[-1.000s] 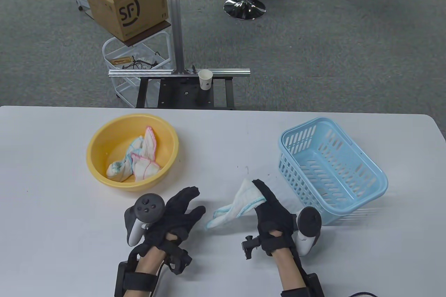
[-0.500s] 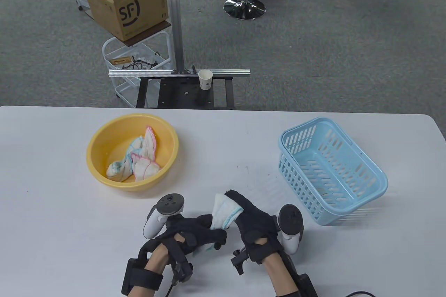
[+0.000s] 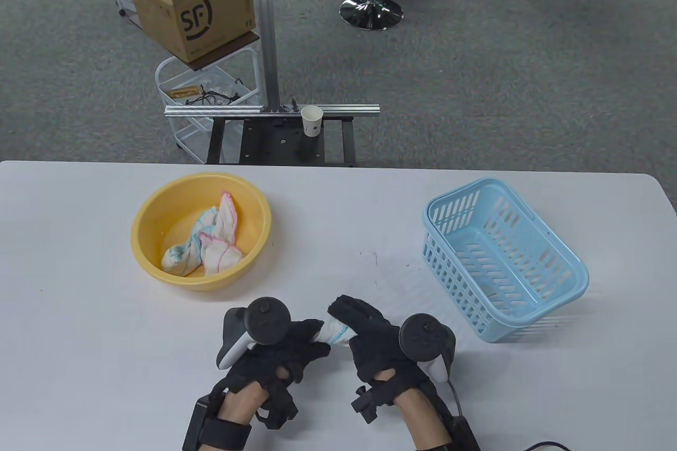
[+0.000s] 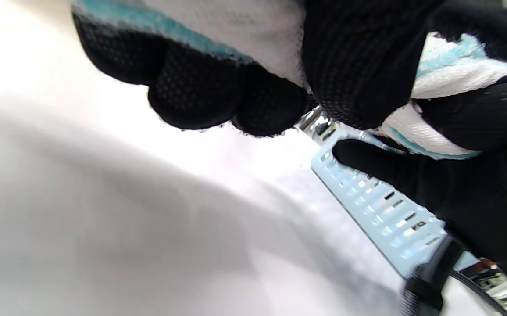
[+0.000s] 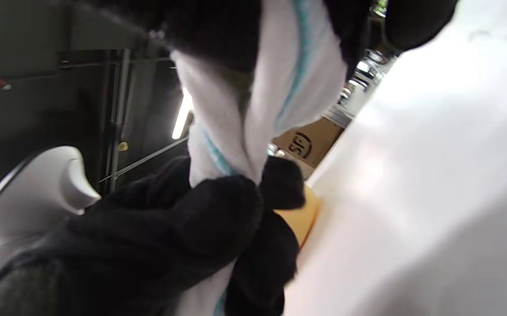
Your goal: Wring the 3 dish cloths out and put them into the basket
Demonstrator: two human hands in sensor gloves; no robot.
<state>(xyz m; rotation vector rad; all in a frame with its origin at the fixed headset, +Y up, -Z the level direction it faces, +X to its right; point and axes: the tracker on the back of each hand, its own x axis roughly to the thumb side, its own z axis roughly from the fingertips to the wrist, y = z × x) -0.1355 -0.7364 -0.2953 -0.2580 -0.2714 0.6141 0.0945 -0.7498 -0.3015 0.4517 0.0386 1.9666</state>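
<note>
A white dish cloth with blue trim is bunched into a short roll between both hands above the table's front middle. My left hand grips its left end and my right hand grips its right end, fingers curled round it. The left wrist view shows the cloth squeezed between black gloved fingers. In the right wrist view the cloth hangs twisted down into the left hand. Two more cloths, pink and blue trimmed, lie in the yellow basin. The light blue basket stands at the right with no cloth in it.
The white table carries only the basin and basket. Beyond its far edge stand a metal frame with a paper cup, a white cart and a cardboard box.
The left hand came in from the left and took hold of the cloth's hanging end. Both hands drew together toward the front middle, and the cloth is now bunched tight between them.
</note>
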